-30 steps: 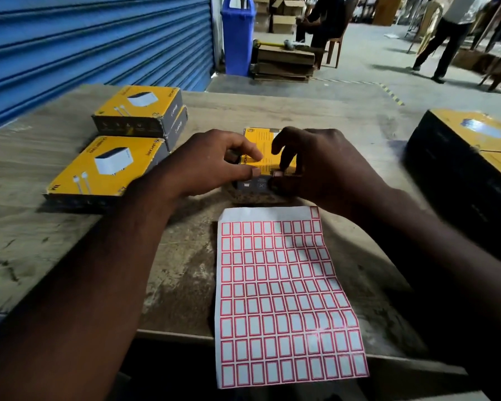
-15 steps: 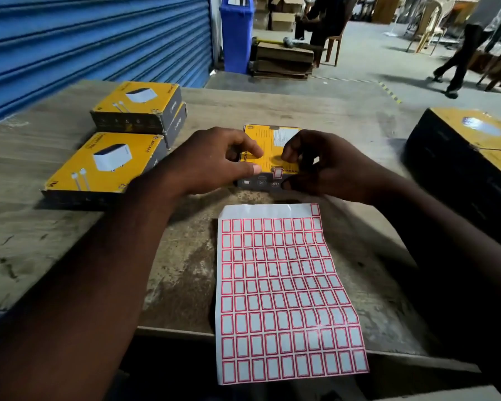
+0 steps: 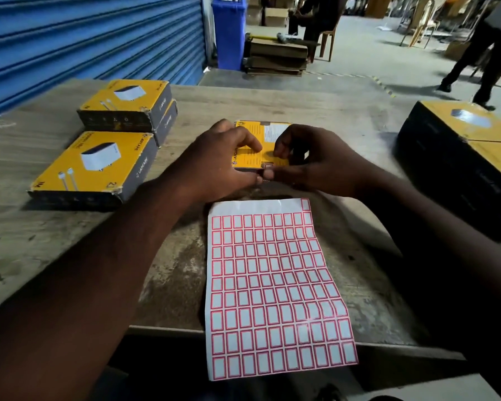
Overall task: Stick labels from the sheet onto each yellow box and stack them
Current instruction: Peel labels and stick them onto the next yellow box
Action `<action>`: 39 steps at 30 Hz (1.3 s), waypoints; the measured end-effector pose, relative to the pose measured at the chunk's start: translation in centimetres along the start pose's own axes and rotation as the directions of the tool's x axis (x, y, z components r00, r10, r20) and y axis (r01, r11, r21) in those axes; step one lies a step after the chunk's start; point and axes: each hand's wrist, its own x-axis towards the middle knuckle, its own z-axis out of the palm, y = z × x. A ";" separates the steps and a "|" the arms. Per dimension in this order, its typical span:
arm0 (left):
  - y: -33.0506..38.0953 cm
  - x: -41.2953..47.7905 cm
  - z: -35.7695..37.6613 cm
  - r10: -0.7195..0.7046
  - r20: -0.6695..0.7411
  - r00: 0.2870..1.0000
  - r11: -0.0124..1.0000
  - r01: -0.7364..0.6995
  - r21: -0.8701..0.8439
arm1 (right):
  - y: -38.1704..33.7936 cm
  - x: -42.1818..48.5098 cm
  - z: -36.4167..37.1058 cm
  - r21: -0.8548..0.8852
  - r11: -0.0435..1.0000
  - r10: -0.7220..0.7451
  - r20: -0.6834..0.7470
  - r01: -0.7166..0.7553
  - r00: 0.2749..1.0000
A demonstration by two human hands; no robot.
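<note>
Right hand [image 3: 315, 164] has slid its thumb over the label [image 3: 268, 170], pinching it to the yellow box [image 3: 275, 134]; left hand [image 3: 214, 163] grips beside, stacking next

Yellow boxes [image 3: 97, 166] L, carton [image 3: 457, 157] R

Middle yellow box [image 3: 272, 131] partly covered (print unreadable), carton [image 3: 446, 157] cut off at right.

A rough, stained wooden table [image 3: 272, 105] is seen; glossy paper label sheet [image 3: 275, 290]; scuffed printed cardboard boxes [image 3: 99, 166].
</note>
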 end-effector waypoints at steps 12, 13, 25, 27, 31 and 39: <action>-0.5 -0.1 -1.5 -0.020 0.132 0.991 0.994 0.034 -0.102 | 0.0 0.0 0.2 -0.074 0.996 -0.044 -0.022 0.043 0.999; -0.6 -0.1 -1.5 -0.021 0.130 0.991 0.994 0.034 -0.103 | 0.0 0.1 0.4 -0.068 0.997 -0.037 -0.038 0.034 0.999; -0.9 0.1 -1.5 -0.002 0.107 0.994 0.995 0.013 -0.096 | -0.5 0.9 1.0 0.520 0.820 0.246 0.057 -0.239 0.968; -1.1 0.2 -1.6 0.002 0.118 0.993 0.996 0.009 -0.090 | -0.6 1.2 0.9 0.622 0.733 0.292 0.078 -0.276 0.953; -1.4 0.3 -1.6 0.004 0.134 0.991 0.996 0.009 -0.093 | -0.5 1.6 1.0 0.612 0.728 0.337 0.076 -0.310 0.939; -1.1 0.2 -1.6 -0.008 0.139 0.990 0.994 0.023 -0.106 | -0.8 0.9 1.0 0.526 0.802 0.314 0.030 -0.282 0.949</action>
